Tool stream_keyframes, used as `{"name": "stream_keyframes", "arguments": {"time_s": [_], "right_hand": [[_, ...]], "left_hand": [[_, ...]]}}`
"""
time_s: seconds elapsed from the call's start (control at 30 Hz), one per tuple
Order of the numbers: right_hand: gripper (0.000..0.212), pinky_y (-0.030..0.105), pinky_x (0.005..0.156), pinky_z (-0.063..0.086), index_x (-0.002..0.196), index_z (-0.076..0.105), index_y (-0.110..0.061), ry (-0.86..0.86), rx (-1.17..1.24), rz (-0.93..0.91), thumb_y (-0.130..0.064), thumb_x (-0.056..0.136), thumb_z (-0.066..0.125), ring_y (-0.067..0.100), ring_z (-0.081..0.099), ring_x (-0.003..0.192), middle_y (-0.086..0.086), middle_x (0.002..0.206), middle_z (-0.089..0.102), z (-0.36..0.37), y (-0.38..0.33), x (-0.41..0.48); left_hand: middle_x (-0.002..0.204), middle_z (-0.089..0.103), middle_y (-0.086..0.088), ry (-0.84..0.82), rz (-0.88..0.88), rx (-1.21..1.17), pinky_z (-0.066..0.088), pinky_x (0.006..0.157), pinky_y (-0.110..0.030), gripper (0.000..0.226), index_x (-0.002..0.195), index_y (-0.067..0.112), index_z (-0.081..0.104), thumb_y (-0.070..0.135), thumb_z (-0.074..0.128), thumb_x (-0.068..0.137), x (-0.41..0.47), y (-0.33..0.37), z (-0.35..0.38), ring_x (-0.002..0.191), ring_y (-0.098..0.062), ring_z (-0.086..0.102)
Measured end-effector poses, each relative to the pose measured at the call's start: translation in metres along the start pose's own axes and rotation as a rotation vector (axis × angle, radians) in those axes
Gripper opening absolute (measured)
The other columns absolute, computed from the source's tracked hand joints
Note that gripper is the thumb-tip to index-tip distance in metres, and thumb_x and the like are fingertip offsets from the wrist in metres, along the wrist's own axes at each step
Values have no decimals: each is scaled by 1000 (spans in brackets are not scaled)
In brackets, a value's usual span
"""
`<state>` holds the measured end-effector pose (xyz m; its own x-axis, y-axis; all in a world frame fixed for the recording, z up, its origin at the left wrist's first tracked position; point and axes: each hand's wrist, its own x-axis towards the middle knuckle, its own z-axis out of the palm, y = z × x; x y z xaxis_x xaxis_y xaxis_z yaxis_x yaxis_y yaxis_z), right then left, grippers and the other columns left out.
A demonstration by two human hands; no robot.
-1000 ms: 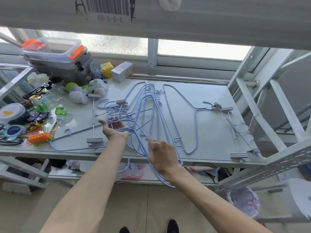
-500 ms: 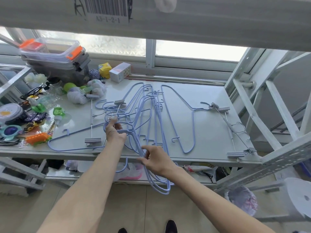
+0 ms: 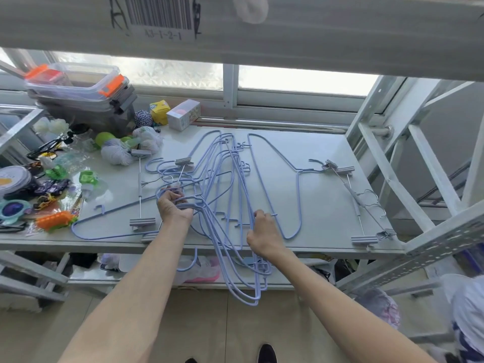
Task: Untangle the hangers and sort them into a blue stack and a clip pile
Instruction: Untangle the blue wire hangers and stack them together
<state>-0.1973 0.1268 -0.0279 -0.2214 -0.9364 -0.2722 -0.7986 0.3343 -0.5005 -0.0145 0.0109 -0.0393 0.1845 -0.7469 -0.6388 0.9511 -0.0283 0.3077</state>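
Frame centre: left hand [image 3: 173,208] fists the hooks of the blue hangers [image 3: 222,184], right hand [image 3: 262,235] pinches their bars — overhanging loops may slide off the table [image 3: 322,142], dragging snagged clip hangers [image 3: 141,191].

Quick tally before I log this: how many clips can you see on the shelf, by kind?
Wide grey clips: 6
Small metal clips: 2
Total: 8
The blue hangers are too tangled to count.
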Motion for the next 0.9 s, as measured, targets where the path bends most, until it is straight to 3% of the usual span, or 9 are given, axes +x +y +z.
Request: {"name": "stream_keyframes", "arguments": {"time_s": [0.1,0.17,0.3,0.43,0.57,0.77,0.9], "right_hand": [[25,33,79,39,104,40,-7,-38,-15,-20,-1,82,51,37,48,107,20,117,45,0,0,-8],[26,35,81,40,105,40,-6,-65,-55,-30,-3,83,52,38,47,108,21,118,43,1,0,-11],[30,38,92,43,113,47,-3,-91,-204,-41,-15,86,52,36,48,112,19,121,43,-3,-1,-12],[21,39,86,47,97,58,-7,-81,-271,-23,-21,94,43,36,56,107,21,116,57,-6,-8,-11],[35,39,85,47,114,53,-5,-15,-173,61,-35,99,43,34,58,110,16,117,61,-5,-11,-11],[31,39,87,46,119,47,-2,-39,-140,66,-14,92,54,35,56,114,17,122,56,-7,-15,-9],[41,38,92,45,125,44,3,-49,-85,78,-9,88,58,36,52,118,20,128,48,-9,-21,-7]], "left_hand": [[62,52,2,10,37,19,42,52,-13,32,64,11,51,-12,32,75,-3,1,2,55,-11,48],[55,50,4,5,54,69,39,50,-15,26,61,14,49,-9,40,70,-4,2,1,51,-11,45],[64,55,3,-10,73,108,41,62,-17,19,59,14,56,3,59,75,7,3,-4,55,-10,51],[65,59,2,-17,74,114,45,71,-20,18,63,14,59,10,63,80,13,2,-5,58,-12,54],[64,57,2,-20,35,93,44,63,-23,19,63,15,56,10,59,81,4,1,-3,58,-13,54],[81,62,1,-12,-7,-24,52,68,-27,19,75,16,58,1,47,81,-4,0,-2,77,-15,62],[86,65,4,-50,-14,-45,52,71,-30,39,84,25,63,-4,42,69,-5,0,-3,85,-15,67]]}}
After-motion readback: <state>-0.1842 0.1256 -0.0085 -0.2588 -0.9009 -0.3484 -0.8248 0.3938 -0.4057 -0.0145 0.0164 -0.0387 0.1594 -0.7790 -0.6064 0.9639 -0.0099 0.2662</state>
